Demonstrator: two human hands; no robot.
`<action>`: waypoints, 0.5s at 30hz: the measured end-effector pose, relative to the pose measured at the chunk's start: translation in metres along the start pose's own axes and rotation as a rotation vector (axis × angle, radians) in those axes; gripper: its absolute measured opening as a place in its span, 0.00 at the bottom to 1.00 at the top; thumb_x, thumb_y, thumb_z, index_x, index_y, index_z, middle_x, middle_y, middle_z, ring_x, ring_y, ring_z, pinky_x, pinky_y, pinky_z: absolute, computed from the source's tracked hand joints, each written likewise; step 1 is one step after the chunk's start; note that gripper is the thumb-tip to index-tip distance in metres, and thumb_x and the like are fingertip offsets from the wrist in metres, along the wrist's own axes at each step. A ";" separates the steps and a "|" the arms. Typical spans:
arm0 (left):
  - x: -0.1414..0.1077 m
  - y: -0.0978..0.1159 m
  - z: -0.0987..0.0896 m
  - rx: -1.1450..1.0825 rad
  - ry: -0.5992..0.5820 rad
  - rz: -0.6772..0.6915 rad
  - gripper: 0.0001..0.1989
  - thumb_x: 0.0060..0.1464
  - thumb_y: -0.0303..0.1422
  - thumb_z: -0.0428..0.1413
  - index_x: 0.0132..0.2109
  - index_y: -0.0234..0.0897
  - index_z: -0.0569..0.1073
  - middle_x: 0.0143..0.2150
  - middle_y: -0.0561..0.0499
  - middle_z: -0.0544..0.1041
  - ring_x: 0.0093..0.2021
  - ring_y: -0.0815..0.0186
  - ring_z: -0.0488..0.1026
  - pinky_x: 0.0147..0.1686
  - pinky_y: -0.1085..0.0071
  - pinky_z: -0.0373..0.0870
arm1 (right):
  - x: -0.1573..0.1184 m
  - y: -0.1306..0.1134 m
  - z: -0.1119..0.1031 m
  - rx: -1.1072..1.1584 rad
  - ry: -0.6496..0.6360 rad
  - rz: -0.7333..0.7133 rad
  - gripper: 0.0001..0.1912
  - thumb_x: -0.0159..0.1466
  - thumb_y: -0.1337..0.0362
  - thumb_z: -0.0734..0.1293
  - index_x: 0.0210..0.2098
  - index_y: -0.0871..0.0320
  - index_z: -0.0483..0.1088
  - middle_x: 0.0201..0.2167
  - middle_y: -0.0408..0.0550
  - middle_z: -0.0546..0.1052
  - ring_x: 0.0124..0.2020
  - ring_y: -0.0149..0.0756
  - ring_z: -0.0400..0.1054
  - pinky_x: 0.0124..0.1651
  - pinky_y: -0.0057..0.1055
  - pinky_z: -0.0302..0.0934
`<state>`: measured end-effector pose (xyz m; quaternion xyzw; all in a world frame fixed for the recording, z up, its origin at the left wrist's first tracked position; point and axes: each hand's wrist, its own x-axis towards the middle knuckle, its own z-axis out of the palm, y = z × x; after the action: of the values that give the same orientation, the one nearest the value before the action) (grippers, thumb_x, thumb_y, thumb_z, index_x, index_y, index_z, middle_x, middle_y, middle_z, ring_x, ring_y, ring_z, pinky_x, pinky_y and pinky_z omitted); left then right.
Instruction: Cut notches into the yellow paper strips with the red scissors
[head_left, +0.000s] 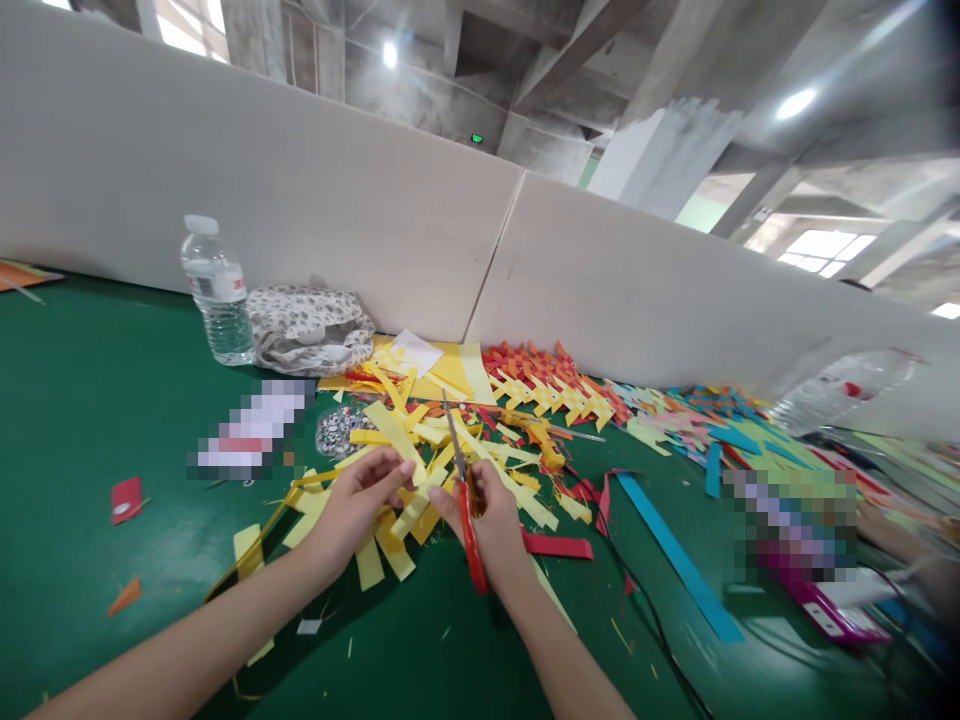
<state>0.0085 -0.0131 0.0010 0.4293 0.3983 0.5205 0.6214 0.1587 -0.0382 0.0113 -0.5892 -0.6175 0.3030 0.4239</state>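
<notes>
My right hand [491, 525] is wrapped around a pair of scissors with red handles [470, 540]. The dark blades point away from me, up over the paper, and look nearly closed. Just left of it, my left hand [367, 500] has thumb and fingertips pinched on a pale yellow paper strip [394, 428]. Under and around both hands lies a loose heap of yellow paper strips [536, 510]. A red paper strip [559, 545] sits beside my right wrist. Beyond my left hand is a clear bag of small black-and-white round pieces [345, 430].
A water bottle [217, 295] and a spotted fabric pouch [311, 330] stand by the white partition [375, 200]. Woven red and yellow paper pieces [540, 380] lie ahead. A yellow glue gun [544, 435], black cable [637, 590] and blue strip [679, 555] are rightward, near another person's arm [900, 545].
</notes>
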 end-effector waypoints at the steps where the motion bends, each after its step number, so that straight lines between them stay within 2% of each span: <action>1: 0.000 -0.001 0.000 0.008 -0.015 -0.019 0.08 0.42 0.35 0.58 0.27 0.36 0.68 0.25 0.55 0.68 0.27 0.72 0.66 0.24 0.79 0.63 | 0.001 0.001 0.001 0.097 0.005 0.015 0.13 0.49 0.63 0.67 0.28 0.55 0.57 0.22 0.37 0.65 0.22 0.28 0.60 0.26 0.25 0.56; 5: 0.002 -0.010 -0.001 0.017 -0.100 -0.071 0.09 0.42 0.36 0.59 0.27 0.34 0.70 0.24 0.54 0.71 0.24 0.73 0.66 0.24 0.78 0.62 | 0.006 0.010 0.009 0.419 0.023 0.003 0.17 0.45 0.67 0.70 0.28 0.54 0.56 0.22 0.37 0.67 0.23 0.29 0.63 0.29 0.28 0.60; 9: 0.003 -0.015 -0.001 0.008 -0.122 -0.089 0.09 0.42 0.36 0.59 0.29 0.34 0.71 0.24 0.53 0.72 0.24 0.73 0.66 0.25 0.78 0.63 | 0.009 0.016 0.011 0.481 0.007 0.007 0.18 0.44 0.68 0.70 0.28 0.54 0.57 0.21 0.36 0.67 0.23 0.29 0.64 0.29 0.28 0.60; 12: 0.004 -0.014 -0.001 -0.008 -0.103 -0.086 0.09 0.41 0.36 0.59 0.29 0.35 0.70 0.24 0.54 0.71 0.25 0.72 0.67 0.25 0.77 0.64 | 0.007 0.014 0.009 0.396 0.011 -0.001 0.17 0.46 0.66 0.69 0.28 0.54 0.55 0.23 0.37 0.67 0.22 0.29 0.64 0.28 0.27 0.60; 15: 0.004 -0.012 -0.001 -0.016 -0.078 -0.053 0.09 0.41 0.35 0.59 0.27 0.35 0.69 0.24 0.54 0.69 0.25 0.73 0.66 0.24 0.79 0.63 | 0.002 0.009 0.004 0.077 0.042 -0.033 0.15 0.48 0.63 0.67 0.31 0.54 0.56 0.24 0.39 0.67 0.21 0.29 0.62 0.26 0.27 0.58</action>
<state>0.0119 -0.0103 -0.0104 0.4337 0.3809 0.4897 0.6535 0.1595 -0.0344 0.0017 -0.5685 -0.6060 0.3070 0.4640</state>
